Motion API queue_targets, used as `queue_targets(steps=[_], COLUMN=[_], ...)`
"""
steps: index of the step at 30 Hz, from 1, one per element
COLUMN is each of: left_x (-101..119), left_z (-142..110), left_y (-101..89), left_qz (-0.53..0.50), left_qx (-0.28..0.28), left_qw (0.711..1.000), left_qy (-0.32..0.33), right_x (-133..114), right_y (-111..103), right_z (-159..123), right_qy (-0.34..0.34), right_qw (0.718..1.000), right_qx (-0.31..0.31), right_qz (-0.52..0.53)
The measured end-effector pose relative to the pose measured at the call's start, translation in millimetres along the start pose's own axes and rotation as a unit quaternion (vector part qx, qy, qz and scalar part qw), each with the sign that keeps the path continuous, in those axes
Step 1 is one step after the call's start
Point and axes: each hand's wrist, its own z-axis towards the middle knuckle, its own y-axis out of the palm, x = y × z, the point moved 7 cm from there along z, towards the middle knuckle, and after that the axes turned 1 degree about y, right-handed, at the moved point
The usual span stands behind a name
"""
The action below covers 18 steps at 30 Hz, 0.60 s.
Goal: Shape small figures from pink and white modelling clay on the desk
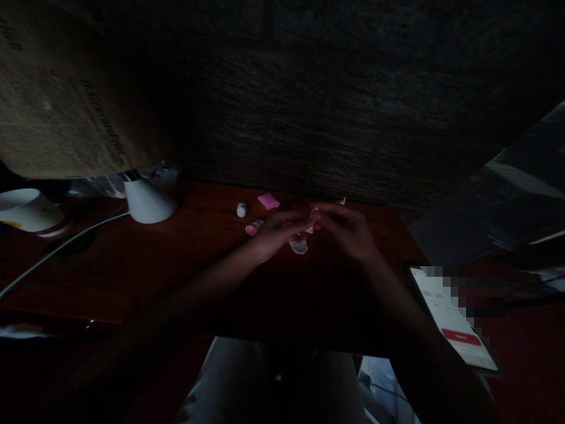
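Over the dark wooden table, my left hand [282, 231] and my right hand [348, 228] meet at the fingertips. Both are closed in a pinch around a small pale pink piece [310, 229], whose material the dim light hides. Just below my left fingers lies a whitish translucent flat piece [299, 247]. Partly behind the left hand is a pink and pale lump [253, 228]. Farther back rest a bright pink square piece [269, 201] and a small whitish roll or lump [241, 209]. A dark magenta patch [300, 208] shows between the hands.
On the left of the table [145, 265] stand a lamp with a white conical base [150, 200], its white cable [66, 244] and a paper cup [30, 209]. A lit phone [454, 324] lies at right. Behind rises a dark textured wall [309, 118].
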Motion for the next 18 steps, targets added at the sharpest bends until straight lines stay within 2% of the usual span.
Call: queue_targets(steps=[10,18], left_x=[7.5,3.2], left_z=[-1.0,0.9], left_y=[0.3,-1.1], left_qz=[-0.03,-0.026], left_qx=[0.017,0.016], left_qw=[0.999,1.0], left_qy=[-0.007,-0.009], right_x=[-2.1,-3.8], right_y=[0.4,2.5], right_z=[-1.8,-2.2], right_qy=[0.001,-0.001], right_qw=[1.0,1.0], right_qx=[0.001,0.007], right_qz=[-0.002,-0.011])
